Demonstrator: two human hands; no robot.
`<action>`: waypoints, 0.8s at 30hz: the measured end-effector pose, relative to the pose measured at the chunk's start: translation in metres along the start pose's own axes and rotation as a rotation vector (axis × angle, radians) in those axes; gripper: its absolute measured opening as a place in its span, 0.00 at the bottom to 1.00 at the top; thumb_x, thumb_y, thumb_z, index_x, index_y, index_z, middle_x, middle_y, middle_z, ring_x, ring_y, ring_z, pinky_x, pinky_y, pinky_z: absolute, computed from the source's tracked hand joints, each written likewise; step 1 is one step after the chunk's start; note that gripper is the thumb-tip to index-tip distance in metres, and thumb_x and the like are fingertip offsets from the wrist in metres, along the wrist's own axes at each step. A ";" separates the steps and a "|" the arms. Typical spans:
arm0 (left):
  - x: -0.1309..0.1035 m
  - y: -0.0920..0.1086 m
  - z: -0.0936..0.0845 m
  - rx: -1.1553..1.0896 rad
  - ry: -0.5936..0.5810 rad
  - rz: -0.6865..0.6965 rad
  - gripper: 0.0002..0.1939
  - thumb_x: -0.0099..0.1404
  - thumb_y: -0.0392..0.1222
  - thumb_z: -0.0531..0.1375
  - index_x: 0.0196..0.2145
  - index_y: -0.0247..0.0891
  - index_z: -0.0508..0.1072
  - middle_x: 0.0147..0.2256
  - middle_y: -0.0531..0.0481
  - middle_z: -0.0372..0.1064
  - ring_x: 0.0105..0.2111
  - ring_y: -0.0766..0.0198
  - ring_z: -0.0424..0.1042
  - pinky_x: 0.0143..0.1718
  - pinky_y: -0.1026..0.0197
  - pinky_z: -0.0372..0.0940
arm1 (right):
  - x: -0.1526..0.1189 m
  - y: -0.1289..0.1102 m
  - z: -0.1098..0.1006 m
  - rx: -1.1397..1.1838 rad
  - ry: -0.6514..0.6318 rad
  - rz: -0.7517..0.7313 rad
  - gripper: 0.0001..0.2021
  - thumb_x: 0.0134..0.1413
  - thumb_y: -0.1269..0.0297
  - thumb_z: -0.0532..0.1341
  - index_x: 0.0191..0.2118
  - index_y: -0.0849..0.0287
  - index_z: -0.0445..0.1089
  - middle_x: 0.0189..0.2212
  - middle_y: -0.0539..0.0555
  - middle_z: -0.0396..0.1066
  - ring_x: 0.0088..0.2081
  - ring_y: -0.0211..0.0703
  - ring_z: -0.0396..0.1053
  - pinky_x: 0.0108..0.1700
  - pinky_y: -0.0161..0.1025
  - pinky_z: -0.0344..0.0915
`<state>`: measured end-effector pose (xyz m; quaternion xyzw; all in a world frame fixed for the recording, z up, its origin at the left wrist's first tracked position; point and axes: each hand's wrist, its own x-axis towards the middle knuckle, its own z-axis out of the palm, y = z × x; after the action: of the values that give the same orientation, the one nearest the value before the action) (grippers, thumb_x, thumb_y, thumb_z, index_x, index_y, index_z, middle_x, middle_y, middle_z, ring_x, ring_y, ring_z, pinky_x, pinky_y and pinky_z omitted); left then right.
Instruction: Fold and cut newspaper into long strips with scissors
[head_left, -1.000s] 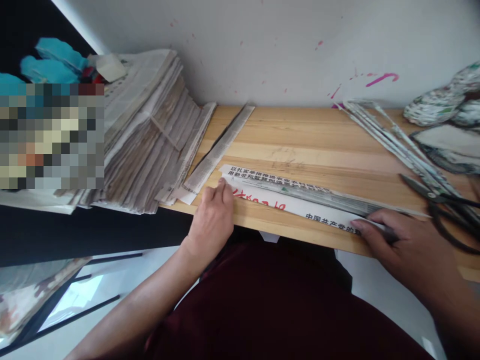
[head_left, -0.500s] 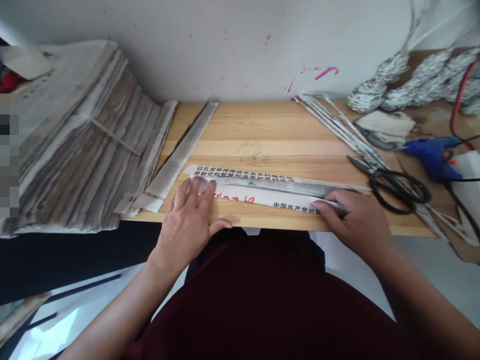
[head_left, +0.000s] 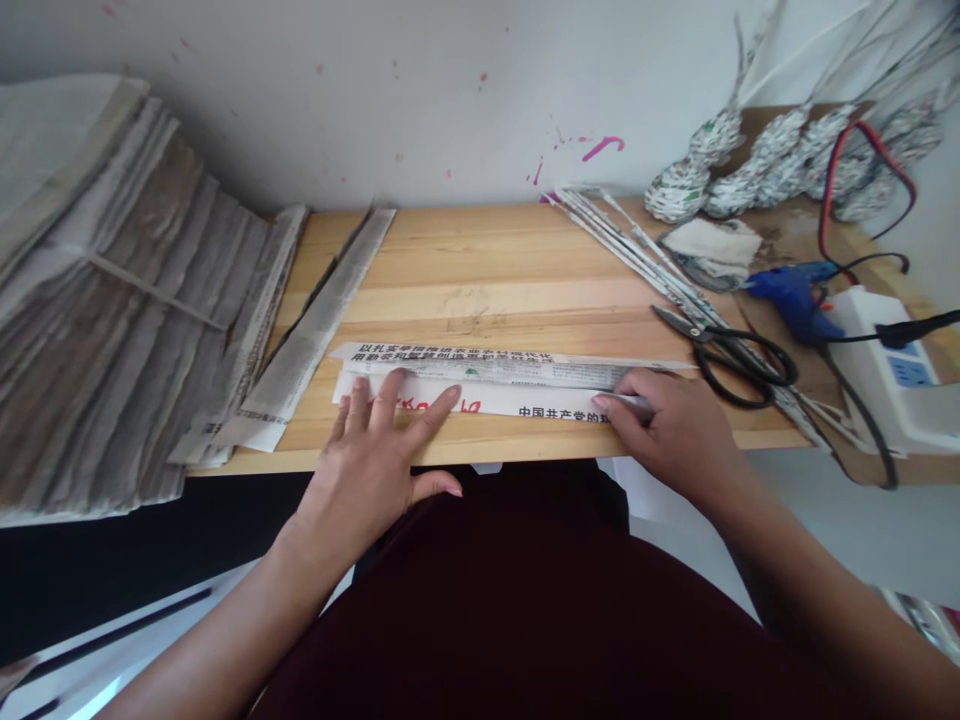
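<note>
A newspaper strip (head_left: 495, 370), printed with black characters and red marks, lies lengthwise near the table's front edge. Its upper part looks folded or layered. My left hand (head_left: 375, 440) rests with spread fingers on the strip's lower left part, thumb stretched out beyond the table edge. At the right end, my right hand (head_left: 667, 430) is closed, with thumb and fingers pinching the strip, where a grey curled or rolled bit shows. The fingers hide just how the paper is turned there. Black-handled scissors (head_left: 735, 355) lie just beyond my right hand, partly over thin paper rods (head_left: 637, 250).
A tied newspaper stack (head_left: 142, 270) stands at the left, with more cut strips (head_left: 330, 320) beside it. At the right are a white cloth (head_left: 712, 248), a blue glue gun (head_left: 799, 300), a white power strip (head_left: 892, 370) and twisted paper bundles (head_left: 697, 170) against the wall.
The view has turned right, so things appear farther left. My left hand has slid a little toward the front edge and its fingers have spread. My right hand still grips the strip's end.
</note>
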<state>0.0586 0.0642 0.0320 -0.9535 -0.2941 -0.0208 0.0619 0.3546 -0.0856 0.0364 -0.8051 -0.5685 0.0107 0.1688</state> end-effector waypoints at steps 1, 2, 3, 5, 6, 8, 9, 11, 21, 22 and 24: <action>0.000 0.001 0.000 -0.001 -0.002 -0.007 0.52 0.55 0.74 0.58 0.72 0.58 0.48 0.69 0.33 0.50 0.68 0.23 0.50 0.63 0.31 0.57 | 0.000 0.000 -0.001 0.001 -0.008 0.004 0.12 0.62 0.55 0.58 0.29 0.56 0.66 0.24 0.52 0.71 0.29 0.48 0.68 0.36 0.43 0.56; 0.000 0.001 -0.001 -0.003 -0.001 -0.015 0.51 0.56 0.73 0.58 0.72 0.58 0.48 0.69 0.33 0.51 0.68 0.23 0.50 0.63 0.32 0.57 | 0.001 0.000 -0.001 0.002 -0.013 0.006 0.12 0.62 0.55 0.58 0.30 0.56 0.66 0.24 0.52 0.71 0.29 0.47 0.68 0.36 0.43 0.56; 0.000 0.002 -0.001 -0.004 0.000 -0.021 0.51 0.56 0.72 0.59 0.72 0.58 0.47 0.68 0.33 0.52 0.68 0.23 0.50 0.63 0.32 0.57 | 0.001 -0.001 -0.001 0.003 -0.017 0.006 0.12 0.62 0.55 0.58 0.29 0.56 0.66 0.24 0.52 0.71 0.29 0.47 0.68 0.36 0.43 0.56; 0.000 0.003 -0.002 -0.003 0.003 -0.034 0.51 0.56 0.71 0.59 0.72 0.57 0.47 0.67 0.32 0.53 0.68 0.23 0.50 0.64 0.31 0.56 | 0.002 -0.001 -0.002 0.007 -0.028 0.004 0.13 0.62 0.55 0.58 0.29 0.55 0.66 0.24 0.52 0.71 0.29 0.47 0.68 0.36 0.43 0.56; 0.000 0.004 -0.002 0.000 0.004 -0.039 0.51 0.56 0.71 0.59 0.72 0.57 0.47 0.67 0.32 0.53 0.68 0.23 0.50 0.63 0.31 0.57 | 0.002 -0.001 -0.002 0.010 -0.031 0.005 0.13 0.62 0.55 0.58 0.29 0.55 0.66 0.24 0.52 0.71 0.29 0.47 0.68 0.36 0.43 0.56; -0.001 0.005 -0.003 0.010 -0.002 -0.042 0.51 0.57 0.72 0.59 0.72 0.57 0.48 0.65 0.32 0.55 0.68 0.23 0.51 0.62 0.31 0.59 | 0.001 -0.001 -0.002 0.012 -0.024 0.007 0.13 0.63 0.55 0.58 0.29 0.55 0.67 0.25 0.53 0.72 0.30 0.48 0.69 0.37 0.44 0.57; -0.001 0.005 -0.003 0.017 -0.007 -0.040 0.50 0.57 0.71 0.58 0.72 0.57 0.48 0.65 0.32 0.56 0.67 0.23 0.51 0.61 0.32 0.60 | 0.001 -0.001 -0.001 0.010 -0.016 0.009 0.13 0.63 0.54 0.58 0.30 0.55 0.67 0.26 0.54 0.73 0.31 0.49 0.69 0.37 0.44 0.57; -0.001 0.006 -0.005 0.033 -0.015 -0.034 0.49 0.59 0.71 0.58 0.72 0.55 0.49 0.63 0.32 0.59 0.67 0.24 0.52 0.60 0.31 0.61 | 0.000 -0.001 -0.001 0.004 0.003 0.019 0.13 0.62 0.54 0.59 0.30 0.56 0.68 0.27 0.55 0.74 0.33 0.51 0.70 0.38 0.45 0.58; 0.001 0.005 0.005 -0.088 0.094 0.080 0.44 0.66 0.67 0.54 0.72 0.40 0.54 0.65 0.30 0.58 0.65 0.37 0.59 0.63 0.38 0.61 | -0.015 0.006 -0.010 0.016 0.016 0.118 0.12 0.61 0.55 0.63 0.32 0.56 0.71 0.29 0.55 0.75 0.34 0.50 0.70 0.38 0.44 0.57; 0.002 0.005 0.007 -0.104 0.105 0.116 0.46 0.67 0.67 0.53 0.72 0.37 0.51 0.65 0.31 0.59 0.64 0.38 0.60 0.64 0.38 0.60 | -0.016 0.007 -0.010 0.034 0.020 0.112 0.11 0.61 0.56 0.63 0.32 0.56 0.71 0.29 0.54 0.75 0.34 0.49 0.69 0.38 0.44 0.57; 0.003 0.004 0.010 -0.109 0.115 0.172 0.49 0.67 0.67 0.53 0.74 0.35 0.44 0.66 0.33 0.60 0.64 0.37 0.61 0.65 0.38 0.57 | -0.019 0.008 -0.010 0.068 0.039 0.077 0.10 0.62 0.57 0.63 0.32 0.56 0.71 0.30 0.53 0.75 0.34 0.48 0.68 0.39 0.43 0.57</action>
<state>0.0637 0.0642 0.0221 -0.9745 -0.2055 -0.0860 0.0286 0.3575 -0.1085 0.0405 -0.8203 -0.5329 0.0207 0.2066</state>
